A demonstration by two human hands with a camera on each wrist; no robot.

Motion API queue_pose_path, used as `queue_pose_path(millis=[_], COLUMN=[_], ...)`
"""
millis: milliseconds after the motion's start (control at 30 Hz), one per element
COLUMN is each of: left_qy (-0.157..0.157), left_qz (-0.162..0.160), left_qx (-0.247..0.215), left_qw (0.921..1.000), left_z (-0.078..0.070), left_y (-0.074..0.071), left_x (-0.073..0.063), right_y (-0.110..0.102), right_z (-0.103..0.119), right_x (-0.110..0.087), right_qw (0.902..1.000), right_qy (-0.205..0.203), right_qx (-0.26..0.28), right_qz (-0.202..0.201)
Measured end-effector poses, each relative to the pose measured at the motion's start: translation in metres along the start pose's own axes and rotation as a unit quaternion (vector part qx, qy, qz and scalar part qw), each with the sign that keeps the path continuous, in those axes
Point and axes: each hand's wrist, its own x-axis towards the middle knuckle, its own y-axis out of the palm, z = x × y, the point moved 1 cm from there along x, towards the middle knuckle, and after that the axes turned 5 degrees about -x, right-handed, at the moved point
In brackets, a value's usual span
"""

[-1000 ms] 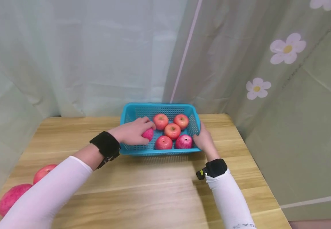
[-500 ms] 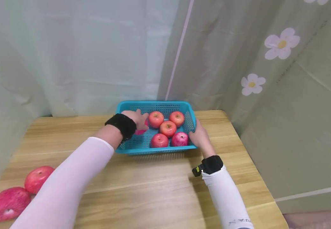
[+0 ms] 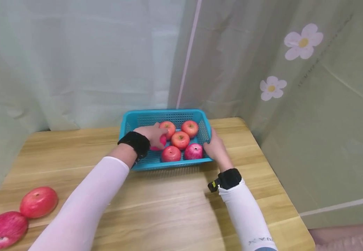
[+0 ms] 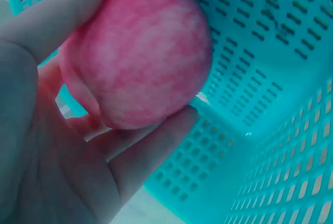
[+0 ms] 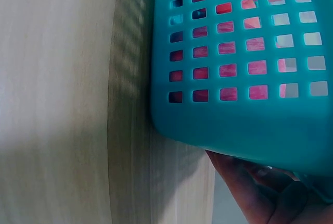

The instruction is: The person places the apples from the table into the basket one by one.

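Observation:
A blue plastic basket (image 3: 165, 111) with slotted walls stands at the table's back edge. My left hand (image 3: 151, 133) reaches into its left part and grips a pink-red apple (image 4: 145, 52), thumb on one side and fingers curled round the other. Several more apples sit on the basket's floor, among them a central apple (image 3: 180, 140) and a darker striped apple (image 3: 193, 151) at the front right. On the basket's right end, my right hand (image 3: 215, 145) holds the rim; in the right wrist view its fingers are partly hidden behind the basket corner.
Two apples lie on the table at the front left: a red apple (image 3: 39, 202) and a darker red apple (image 3: 4, 230). A pale curtain (image 3: 112, 62) hangs right behind the basket. The wooden table (image 3: 156, 216) ends at a right edge.
My left hand has shifted deeper into the basket's left part with the apple, then rightward against the other apples. The head view has swung slightly right. My right hand stays on the rim.

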Motion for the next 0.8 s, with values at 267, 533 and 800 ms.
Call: queue_pose_path(millis=[267,533,800], left_qy=[0.018,0.005,0.040], left_qz=[0.017,0.017,-0.012], left_qx=[0.001,-0.032,-0.025], left_qw=[0.9997,0.9993,0.9988], left_z=[0.006,0.012,0.007], left_y=[0.010,0.025,0.025], left_x=[-0.003,-0.001,-0.007], right_y=[0.002,0.003,0.003], right_z=[0.001,-0.007,-0.011], right_x=[-0.003,-0.008,-0.008], right_qw=[0.9999,1.0000,1.0000], right_qy=[-0.011,-0.005,-0.001], right_qx=[0.009,0.002,0.002], right_qz=[-0.001,-0.003,0.000])
